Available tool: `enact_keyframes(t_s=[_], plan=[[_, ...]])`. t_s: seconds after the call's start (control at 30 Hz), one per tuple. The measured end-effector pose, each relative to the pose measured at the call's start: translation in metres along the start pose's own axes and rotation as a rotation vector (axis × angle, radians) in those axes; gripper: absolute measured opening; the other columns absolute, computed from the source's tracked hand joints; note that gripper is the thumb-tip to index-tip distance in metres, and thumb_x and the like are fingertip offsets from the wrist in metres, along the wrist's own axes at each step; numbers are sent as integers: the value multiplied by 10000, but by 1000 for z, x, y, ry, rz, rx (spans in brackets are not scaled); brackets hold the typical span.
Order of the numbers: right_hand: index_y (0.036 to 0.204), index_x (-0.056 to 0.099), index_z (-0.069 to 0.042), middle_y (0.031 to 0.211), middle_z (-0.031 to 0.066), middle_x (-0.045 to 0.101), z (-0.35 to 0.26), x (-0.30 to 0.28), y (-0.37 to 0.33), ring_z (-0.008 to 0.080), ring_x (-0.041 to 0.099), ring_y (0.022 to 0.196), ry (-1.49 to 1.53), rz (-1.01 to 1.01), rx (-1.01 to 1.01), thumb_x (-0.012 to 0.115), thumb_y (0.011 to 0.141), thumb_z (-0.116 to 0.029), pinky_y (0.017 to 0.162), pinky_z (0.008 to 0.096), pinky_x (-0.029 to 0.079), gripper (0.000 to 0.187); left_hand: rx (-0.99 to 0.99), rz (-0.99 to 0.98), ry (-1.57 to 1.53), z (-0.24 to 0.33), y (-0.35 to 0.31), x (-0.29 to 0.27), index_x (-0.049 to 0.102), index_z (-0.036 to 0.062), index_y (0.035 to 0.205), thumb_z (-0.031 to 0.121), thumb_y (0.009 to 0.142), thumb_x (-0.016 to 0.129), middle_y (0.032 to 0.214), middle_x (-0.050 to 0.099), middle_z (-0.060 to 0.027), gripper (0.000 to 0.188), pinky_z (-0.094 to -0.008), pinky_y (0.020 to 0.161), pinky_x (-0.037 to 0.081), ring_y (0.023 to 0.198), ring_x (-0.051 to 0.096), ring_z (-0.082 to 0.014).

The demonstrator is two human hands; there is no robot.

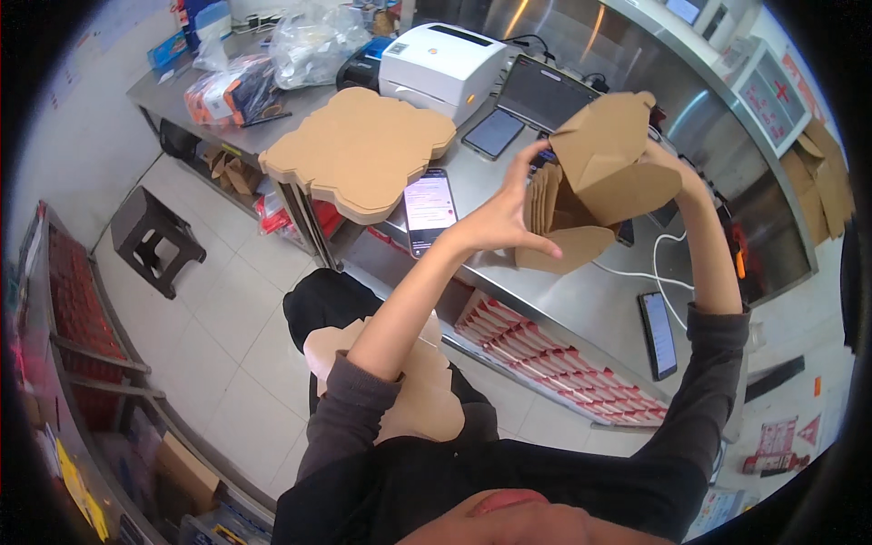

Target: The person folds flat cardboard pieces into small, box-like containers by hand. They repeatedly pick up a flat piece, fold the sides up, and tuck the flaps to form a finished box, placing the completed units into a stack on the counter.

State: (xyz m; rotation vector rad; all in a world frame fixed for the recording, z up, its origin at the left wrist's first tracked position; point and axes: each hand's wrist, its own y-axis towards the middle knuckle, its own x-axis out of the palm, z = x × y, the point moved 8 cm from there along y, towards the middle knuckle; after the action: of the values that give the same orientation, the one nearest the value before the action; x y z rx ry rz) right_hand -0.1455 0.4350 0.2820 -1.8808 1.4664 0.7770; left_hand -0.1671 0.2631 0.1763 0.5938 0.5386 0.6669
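Note:
A brown kraft paper food box (604,150) with raised flaps sits atop a nested row of similar folded boxes (545,200) on the steel table. My right hand (665,162) grips this box from its far right side, its fingers partly hidden behind the cardboard. Left of the row, my left hand (504,211) has its thumb and fingers spread wide along the boxes' edges; whether it touches them is hard to tell. A thick stack of flat box blanks (363,150) lies to the left, overhanging the table edge. More flat blanks (418,400) rest on my lap.
Phones lie on the steel table (581,300), one of them (429,213) beside the blank stack. A white label printer (440,68), a laptop (545,95) and white cables stand behind. Below is a red-and-white patterned crate (554,359). A dark stool (156,238) stands at left.

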Motion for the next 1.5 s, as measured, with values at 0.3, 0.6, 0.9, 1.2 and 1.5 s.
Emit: enact_keyframes(t_s=[0.3, 0.6, 0.9, 1.2, 1.5], plan=[[1376, 543, -56, 1261, 155, 658, -9, 54, 1, 243, 651, 1127, -431, -342, 86, 700, 856, -195, 933, 346, 511, 560, -87, 57, 34, -9, -10, 2, 84, 102, 1404, 291, 614, 936, 1269, 405, -252, 1177, -442, 1086, 368, 1235, 465, -376], [1323, 561, -86, 1176, 156, 689, 8, 103, 20, 270, 673, 1079, -801, -442, -187, 638, 875, -182, 882, 356, 532, 465, -34, 101, -35, -10, -14, 8, 152, 45, 1437, 334, 565, 958, 1327, 398, -260, 1223, -435, 1103, 365, 1263, 447, -380], [1418, 495, -193, 1185, 99, 698, 87, 88, 13, 198, 706, 973, -525, -329, 440, 643, 878, -299, 831, 333, 553, 570, -67, 145, 76, -22, -8, 17, 293, -44, 1463, 375, 486, 959, 1386, 415, -245, 1254, -397, 1145, 343, 1336, 412, -380], [1215, 632, -108, 1160, 128, 688, 13, 104, 10, 293, 663, 1053, -542, -556, 11, 662, 851, -207, 871, 357, 508, 379, -200, 112, -24, -20, -15, 13, 299, -7, 1469, 356, 491, 956, 1408, 392, -229, 1233, -417, 1163, 318, 1350, 392, -376], [1096, 634, -27, 1018, 185, 690, -12, 147, -26, 370, 663, 983, -801, -797, 79, 571, 742, -122, 856, 412, 522, 372, -22, 104, -125, -6, -26, 32, 226, 38, 1491, 229, 451, 955, 1404, 364, -225, 1285, -413, 1150, 331, 1337, 396, -366]])
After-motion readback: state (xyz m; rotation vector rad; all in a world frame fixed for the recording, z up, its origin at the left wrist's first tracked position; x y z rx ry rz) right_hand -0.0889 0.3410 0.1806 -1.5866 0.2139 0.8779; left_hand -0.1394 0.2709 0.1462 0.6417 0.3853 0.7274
